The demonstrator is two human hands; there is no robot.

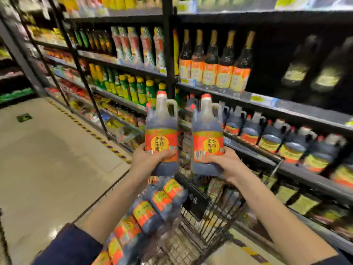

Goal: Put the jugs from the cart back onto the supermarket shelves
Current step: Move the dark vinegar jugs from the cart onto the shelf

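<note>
The left hand (pixel 152 158) cups the left jug (pixel 161 134) and the right hand (pixel 219 162) the right jug (pixel 207 139), each low at the base, upright above the cart (pixel 219 219), so on the reach to the shelf (pixel 298 174) at three o'clock I'd fear a top-heavy one tipping loose.

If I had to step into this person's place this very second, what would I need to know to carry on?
The left hand grips the left jug low on its body; the right hand grips the right jug the same way. Both jugs are upright, side by side above the cart.
More jugs in the cart lie piled on their sides.
Similar shelf jugs stand in a row to the right.
Done: two jugs are out of the cart.
Left: shelve these two, then the rest of the pile.
</note>
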